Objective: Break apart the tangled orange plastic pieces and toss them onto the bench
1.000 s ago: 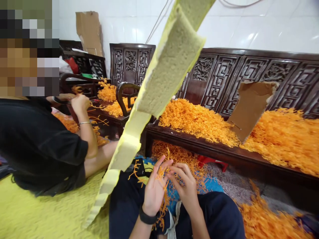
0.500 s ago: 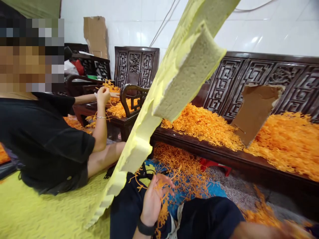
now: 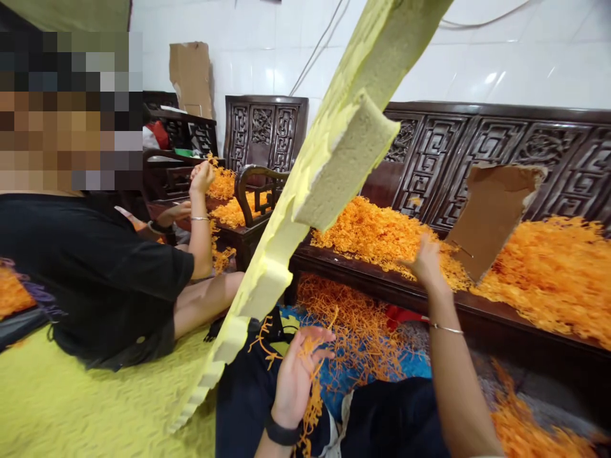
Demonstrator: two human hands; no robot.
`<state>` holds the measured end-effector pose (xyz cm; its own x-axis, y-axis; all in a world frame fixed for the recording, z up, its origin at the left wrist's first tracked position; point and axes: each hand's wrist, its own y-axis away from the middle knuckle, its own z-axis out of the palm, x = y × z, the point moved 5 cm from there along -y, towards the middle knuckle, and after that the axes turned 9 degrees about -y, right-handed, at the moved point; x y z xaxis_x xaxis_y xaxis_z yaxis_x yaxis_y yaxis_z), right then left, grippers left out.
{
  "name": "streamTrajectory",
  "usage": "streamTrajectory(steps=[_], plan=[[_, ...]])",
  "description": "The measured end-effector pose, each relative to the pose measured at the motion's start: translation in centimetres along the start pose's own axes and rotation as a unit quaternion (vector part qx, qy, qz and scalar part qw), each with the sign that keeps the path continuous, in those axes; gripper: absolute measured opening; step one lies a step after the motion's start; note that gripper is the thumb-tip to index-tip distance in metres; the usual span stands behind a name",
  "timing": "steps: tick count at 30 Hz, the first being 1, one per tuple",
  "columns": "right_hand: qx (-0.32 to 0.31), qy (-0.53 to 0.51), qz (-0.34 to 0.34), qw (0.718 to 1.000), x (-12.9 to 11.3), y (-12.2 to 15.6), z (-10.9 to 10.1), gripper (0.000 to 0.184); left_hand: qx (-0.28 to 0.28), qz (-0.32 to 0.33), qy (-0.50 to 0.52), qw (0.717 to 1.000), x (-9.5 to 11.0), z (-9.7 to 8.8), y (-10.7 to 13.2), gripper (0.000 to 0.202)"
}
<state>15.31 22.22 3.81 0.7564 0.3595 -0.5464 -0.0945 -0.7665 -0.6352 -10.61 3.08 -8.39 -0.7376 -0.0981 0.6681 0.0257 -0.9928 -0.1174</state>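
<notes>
My left hand (image 3: 294,375), with a black band at the wrist, is held above my lap. Its fingers are curled around some orange branching strands (image 3: 311,407), which hang down below the palm. My right hand (image 3: 426,262), slightly blurred, reaches out over the dark wooden bench with fingers spread and nothing visible in them. Just beyond it lies a heap of orange pieces (image 3: 367,229). A small blurred orange piece (image 3: 414,201) shows above this heap, against the bench back. Tangled orange strands (image 3: 348,318) lie on blue sheeting beneath the bench edge.
A yellow foam mat (image 3: 286,235) with a notched edge rises diagonally in front of me. A cardboard piece (image 3: 494,216) stands between the first heap and another orange heap (image 3: 563,280) on the bench. At left, a person in black (image 3: 95,273) sits on yellow matting (image 3: 109,407).
My right hand has moved from the loose strands at lower right up and over the bench, its fingers now spread. My left hand stays nearly still. The other person's lower hand has drawn back.
</notes>
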Motion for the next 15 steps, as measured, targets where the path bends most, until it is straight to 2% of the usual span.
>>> streamTrajectory(steps=[2, 4, 6, 8, 10, 12, 14, 15], plan=[[-0.074, -0.028, 0.032, 0.996, 0.4, 1.7, 2.4, 0.045, -0.009, 0.004, 0.017, 1.000, 0.5, 0.2, -0.7, 0.033], [-0.146, -0.069, 0.051, 0.986, 0.1, 5.0, 4.8, 0.036, -0.017, 0.010, 0.028, 0.999, 1.0, 0.5, -1.4, 0.036], [-0.206, -0.120, 0.055, 0.970, -1.1, 8.9, 6.5, 0.024, -0.020, 0.013, 0.030, 0.999, 1.5, 0.9, -2.1, 0.039], [-0.236, -0.170, 0.053, 0.955, -3.2, 12.3, 7.0, 0.023, -0.024, 0.016, 0.030, 0.999, 1.7, 1.4, -2.5, 0.040], [-0.214, -0.223, 0.050, 0.950, -5.8, 14.7, 6.1, 0.027, -0.034, 0.022, 0.030, 0.999, 1.9, 1.9, -2.7, 0.040], [-0.152, -0.292, 0.027, 0.944, -8.6, 16.1, 4.3, 0.024, -0.049, 0.028, 0.025, 0.998, 1.8, 2.3, -2.7, 0.040], [-0.101, -0.347, -0.031, 0.932, -11.4, 16.9, 2.5, 0.017, -0.066, 0.030, 0.007, 0.997, 1.6, 2.5, -2.5, 0.040], [-0.095, -0.354, -0.068, 0.928, -12.6, 17.2, 1.8, 0.014, -0.074, 0.029, -0.006, 0.997, 1.5, 2.5, -2.4, 0.040]])
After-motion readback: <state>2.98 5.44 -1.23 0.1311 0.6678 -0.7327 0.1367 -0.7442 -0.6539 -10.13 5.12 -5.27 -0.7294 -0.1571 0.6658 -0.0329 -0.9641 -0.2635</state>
